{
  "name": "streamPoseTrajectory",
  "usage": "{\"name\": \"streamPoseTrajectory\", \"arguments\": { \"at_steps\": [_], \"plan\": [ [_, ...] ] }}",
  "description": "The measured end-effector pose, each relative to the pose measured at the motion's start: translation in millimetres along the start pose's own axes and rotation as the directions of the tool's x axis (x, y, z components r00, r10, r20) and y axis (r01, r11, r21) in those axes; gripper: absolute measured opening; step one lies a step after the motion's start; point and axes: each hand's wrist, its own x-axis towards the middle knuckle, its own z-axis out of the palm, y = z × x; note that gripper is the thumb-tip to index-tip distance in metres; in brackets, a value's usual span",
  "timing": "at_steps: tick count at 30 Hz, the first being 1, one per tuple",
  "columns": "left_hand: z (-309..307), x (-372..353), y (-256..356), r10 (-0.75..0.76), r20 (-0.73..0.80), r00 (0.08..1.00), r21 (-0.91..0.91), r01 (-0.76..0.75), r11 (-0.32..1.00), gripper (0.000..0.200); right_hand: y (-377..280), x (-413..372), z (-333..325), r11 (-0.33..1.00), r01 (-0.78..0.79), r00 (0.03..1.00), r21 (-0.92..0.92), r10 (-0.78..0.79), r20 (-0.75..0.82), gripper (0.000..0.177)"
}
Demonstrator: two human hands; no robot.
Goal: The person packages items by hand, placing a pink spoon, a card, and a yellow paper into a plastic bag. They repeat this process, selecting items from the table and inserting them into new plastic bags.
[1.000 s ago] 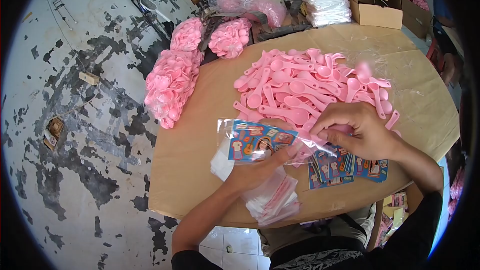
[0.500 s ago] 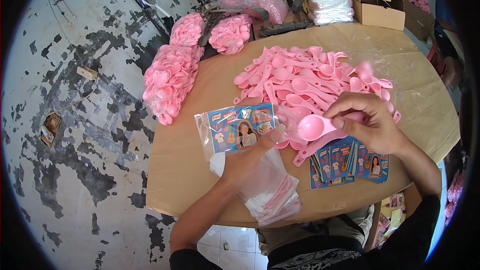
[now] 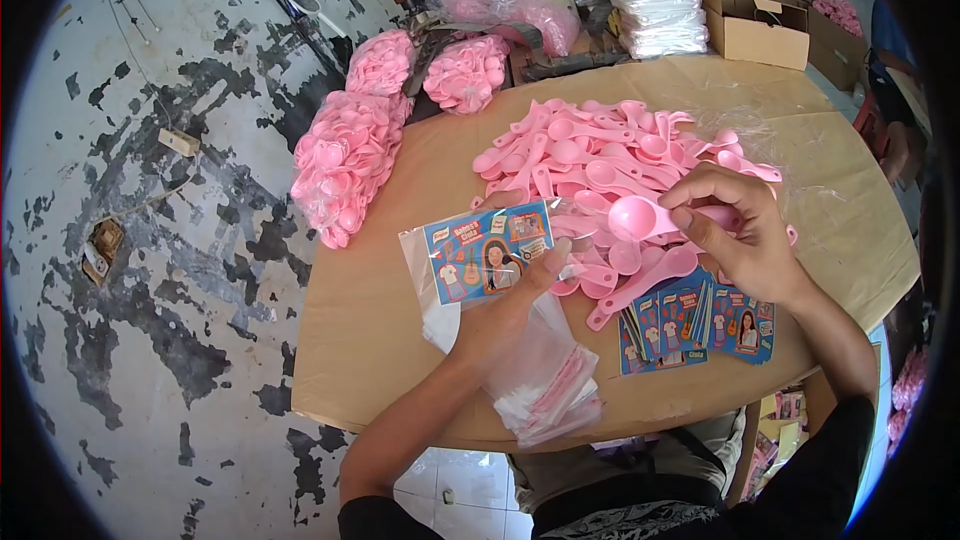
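Note:
In my left hand [image 3: 510, 315] is a clear plastic bag [image 3: 418, 262] with a blue printed card [image 3: 485, 252] inside, thumb pressed over its right end. The bag's mouth points right, towards the spoon. My right hand [image 3: 735, 230] pinches a pink measuring spoon [image 3: 634, 219] by its handle, bowl to the left and close to the bag. Behind both hands spreads a heap of pink spoons [image 3: 600, 145]. Below my right hand lie fanned blue cards [image 3: 690, 325]. A stack of clear bags [image 3: 550, 380] rests under my left wrist.
Bags packed with pink spoons [image 3: 345, 165] line the table's left edge. At the back stand wrapped white packs [image 3: 660, 22] and an open cardboard box [image 3: 765, 35]. Brown paper covers the table [image 3: 370, 340]. Part of another person [image 3: 895, 70] shows at far right.
The spoon in my right hand has shifted slightly right in view. My left hand keeps hold of the bag and card, which have tilted a little.

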Motion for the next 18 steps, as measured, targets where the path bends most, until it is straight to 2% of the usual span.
{"name": "streamPoseTrajectory", "arguments": {
  "at_steps": [2,5,8,11,12,14,18],
  "plan": [
    [5.2,-0.6,2.6,0.006,0.016,1.000,-0.023,-0.006,1.000,0.052,3.1,-1.5,-2.3,0.995,-0.077,0.996,0.056,0.075,0.038,0.015],
    [10.5,0.1,5.2,0.026,0.073,0.997,-0.043,-0.023,0.999,0.049,9.3,-5.2,-2.4,0.997,-0.037,0.995,0.074,0.030,0.095,0.016],
    [5.2,1.9,-1.8,0.029,0.121,0.992,0.028,-0.033,0.999,0.047,12.3,-8.7,6.1,0.997,-0.032,0.986,0.073,0.019,0.164,0.017],
    [10.7,0.4,-3.3,-0.020,0.021,1.000,-0.068,0.021,0.997,0.046,9.3,-9.9,11.9,0.995,-0.016,0.986,0.094,0.000,0.168,0.019],
    [8.0,1.4,-5.0,-0.019,0.035,0.999,-0.040,0.020,0.999,0.045,10.7,-9.7,12.3,0.996,0.023,0.987,0.080,-0.036,0.156,0.027],
    [-0.2,4.0,-9.4,-0.017,0.062,0.998,0.016,0.016,1.000,0.042,10.4,-10.5,10.5,0.996,-0.018,0.992,0.088,0.006,0.129,0.033],
    [6.3,3.2,-0.6,-0.026,0.073,0.997,-0.032,0.028,0.999,0.042,11.1,-10.2,7.8,0.994,-0.108,0.980,-0.003,0.107,0.165,0.042]
  ]
}}
